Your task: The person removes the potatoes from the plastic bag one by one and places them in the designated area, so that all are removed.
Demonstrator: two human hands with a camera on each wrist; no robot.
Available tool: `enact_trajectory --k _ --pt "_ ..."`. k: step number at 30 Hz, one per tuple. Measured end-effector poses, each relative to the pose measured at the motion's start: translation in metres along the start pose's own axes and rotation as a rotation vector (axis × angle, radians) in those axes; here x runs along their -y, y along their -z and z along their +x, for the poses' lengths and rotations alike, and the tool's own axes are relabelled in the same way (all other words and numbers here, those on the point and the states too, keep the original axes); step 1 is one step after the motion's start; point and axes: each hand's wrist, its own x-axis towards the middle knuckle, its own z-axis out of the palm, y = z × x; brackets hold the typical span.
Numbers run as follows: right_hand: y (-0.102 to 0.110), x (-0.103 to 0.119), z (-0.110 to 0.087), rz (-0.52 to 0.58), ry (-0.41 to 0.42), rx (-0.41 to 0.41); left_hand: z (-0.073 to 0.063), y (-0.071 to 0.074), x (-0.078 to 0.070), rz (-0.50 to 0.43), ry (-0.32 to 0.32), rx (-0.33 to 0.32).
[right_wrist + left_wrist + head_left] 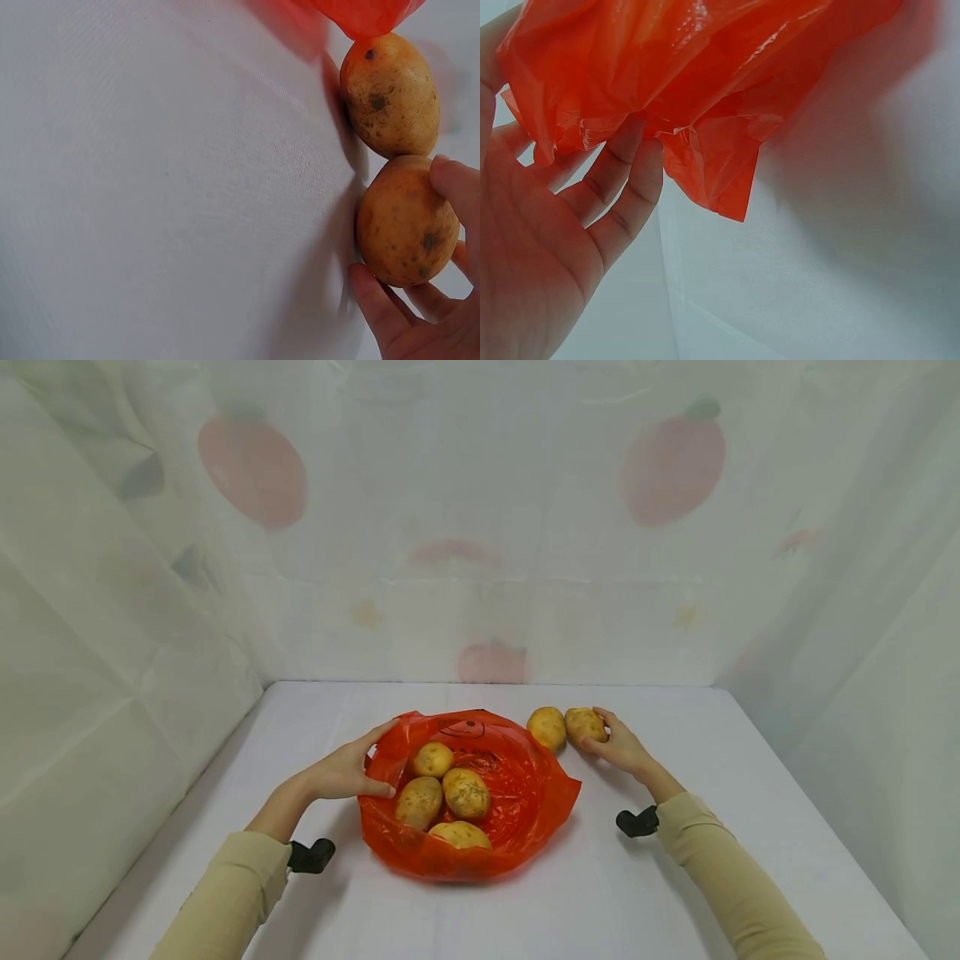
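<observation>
A red plastic bag [525, 802] lies spread wide on the table, with several potatoes [466, 793] inside. At the bag's left side, my left hand [347, 770] holds the plastic between thumb and fingers. The left wrist view shows the fingers [634, 187] against the crumpled bag [675, 67]. Past the bag's right side, my right hand [621, 747] grips a potato [584, 727], thumb on one side and fingers on the other. That potato [407, 225] touches a second loose potato [391, 97], which lies beside the bag.
The white-covered table [637, 893] carries everything. Pale curtains with faded fruit prints [480, 610] close off the back and both sides. A black wrist mount [311, 856] sits on the left forearm, and another black mount [637, 822] on the right.
</observation>
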Motion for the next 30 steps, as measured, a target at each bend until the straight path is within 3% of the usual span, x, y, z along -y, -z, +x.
enact_trajectory --k 30 --pt "0.0007 0.0005 -0.0011 0.013 0.034 0.017 -0.0002 -0.0011 -0.0005 0.006 0.006 -0.007"
